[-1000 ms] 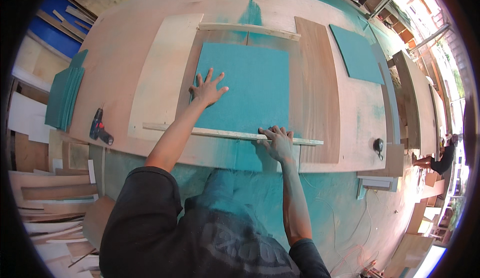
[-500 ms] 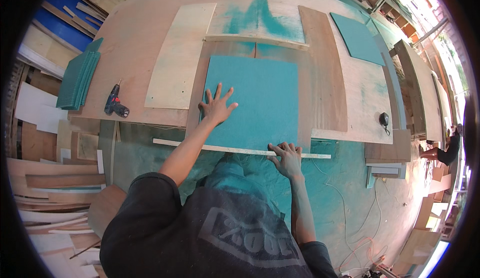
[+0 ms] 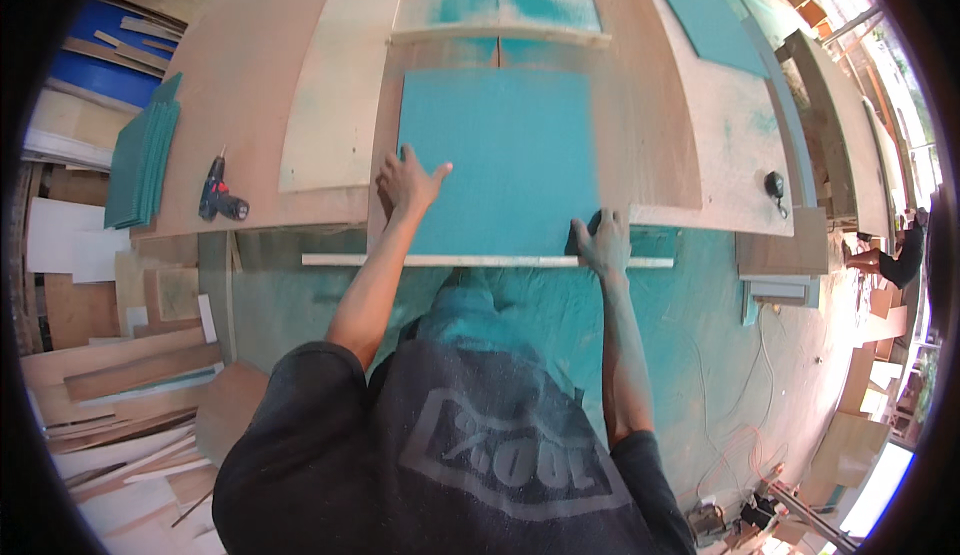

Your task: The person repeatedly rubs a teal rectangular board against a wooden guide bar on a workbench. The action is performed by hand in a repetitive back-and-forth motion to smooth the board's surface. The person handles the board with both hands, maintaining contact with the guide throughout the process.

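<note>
My left hand (image 3: 410, 183) lies flat, fingers spread, on the near left corner of the teal square panel (image 3: 498, 155); my right hand (image 3: 604, 242) is curled over its near right corner and the long wooden strip (image 3: 480, 261) along the near edge. The panel lies flat on the plywood workbench (image 3: 250, 75), seemingly positioned against the strip. More teal panels (image 3: 140, 160) wait stacked left; a cordless drill (image 3: 220, 195) sits untouched.

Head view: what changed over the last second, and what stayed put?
The camera pulled back, so the whole bench sits higher in view. The teal panel slid toward the person, its near edge now past the bench edge. The left hand shifted from mid-panel to its left edge. The right hand stays at the near right corner on the wooden strip. The drill and teal stack look unmoved.
</note>
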The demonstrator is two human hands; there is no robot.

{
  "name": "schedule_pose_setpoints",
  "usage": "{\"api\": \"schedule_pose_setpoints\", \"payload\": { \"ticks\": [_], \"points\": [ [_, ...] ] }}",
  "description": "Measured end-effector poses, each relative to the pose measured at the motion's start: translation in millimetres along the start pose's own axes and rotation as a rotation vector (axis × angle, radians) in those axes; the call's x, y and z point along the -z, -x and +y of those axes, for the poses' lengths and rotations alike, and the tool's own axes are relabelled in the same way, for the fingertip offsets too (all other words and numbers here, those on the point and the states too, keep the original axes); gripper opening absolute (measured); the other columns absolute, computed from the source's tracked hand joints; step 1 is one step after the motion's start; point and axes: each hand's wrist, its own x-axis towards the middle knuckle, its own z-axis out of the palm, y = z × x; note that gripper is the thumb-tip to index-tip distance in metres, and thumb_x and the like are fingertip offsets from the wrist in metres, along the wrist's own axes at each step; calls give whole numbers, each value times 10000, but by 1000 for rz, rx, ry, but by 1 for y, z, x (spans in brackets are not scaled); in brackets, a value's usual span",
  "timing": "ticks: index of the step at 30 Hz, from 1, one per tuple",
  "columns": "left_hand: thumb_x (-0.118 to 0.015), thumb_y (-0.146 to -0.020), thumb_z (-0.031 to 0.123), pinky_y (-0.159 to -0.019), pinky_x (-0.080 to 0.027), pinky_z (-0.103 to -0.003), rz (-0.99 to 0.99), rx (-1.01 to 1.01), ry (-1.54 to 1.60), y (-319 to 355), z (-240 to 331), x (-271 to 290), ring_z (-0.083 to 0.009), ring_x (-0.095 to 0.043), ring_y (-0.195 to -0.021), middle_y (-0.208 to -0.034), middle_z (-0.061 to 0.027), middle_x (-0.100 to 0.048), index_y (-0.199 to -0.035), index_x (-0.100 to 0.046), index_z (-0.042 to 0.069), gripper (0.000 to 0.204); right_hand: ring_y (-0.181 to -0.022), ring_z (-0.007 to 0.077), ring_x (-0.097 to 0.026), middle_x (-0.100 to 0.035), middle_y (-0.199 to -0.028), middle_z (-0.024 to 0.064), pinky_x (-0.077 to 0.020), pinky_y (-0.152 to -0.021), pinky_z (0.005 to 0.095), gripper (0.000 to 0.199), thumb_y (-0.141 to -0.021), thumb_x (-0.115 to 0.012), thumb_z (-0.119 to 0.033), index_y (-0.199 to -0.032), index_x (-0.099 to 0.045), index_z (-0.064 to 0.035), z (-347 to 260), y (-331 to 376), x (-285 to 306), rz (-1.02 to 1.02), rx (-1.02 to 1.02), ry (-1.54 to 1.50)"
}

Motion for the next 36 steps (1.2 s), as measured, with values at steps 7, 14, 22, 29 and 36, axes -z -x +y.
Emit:
{"api": "schedule_pose_setpoints", "payload": {
  "ticks": [7,14,22,29,36],
  "points": [
    [-773,-848,676,-1010,-423,-587,17,-60,-16,-7,5,5,-462,-491,-1226,-1363,-283,-479,-1529,-482,-5,1006,-1153,426,-640,-626,-1230,205,-543,-926,535,577,-948,-705,-473,-1296,-622,-20,-17,1,10,28,-34,-48],
    [-704,-867,742,-1059,-442,-580,-55,-15,-79,-5,10,13,-452,-512,-1257,-1402,-270,-491,-1564,-468,19,1032,-1208,406,-611,-623,-1222,203,-546,-931,534,592,-940,-693,-456,-1314,-628,-1,-26,2,14,58,-87,-35],
    [-718,-861,733,-957,-456,-533,15,-72,-79,0,5,4,-417,-537,-1131,-1279,-255,-515,-1524,-492,6,1010,-1191,398,-616,-610,-1208,196,-543,-912,540,559,-896,-683,-422,-1262,-630,-3,-30,0,14,68,-148,-50],
    [-710,-858,751,-1069,-444,-541,-80,-31,-54,4,9,15,-431,-490,-1266,-1397,-278,-474,-1565,-473,17,1046,-1114,392,-640,-611,-1136,191,-537,-867,522,516,-852,-688,-411,-1145,-611,6,-28,-1,14,41,-179,-59],
    [-713,-868,729,-1012,-449,-530,25,-101,-64,9,0,5,-422,-519,-1173,-1311,-269,-512,-1531,-505,2,1005,-1037,380,-661,-633,-1089,168,-527,-869,523,481,-846,-684,-405,-1110,-607,-10,-32,-2,10,73,-195,-3]
  ]
}}
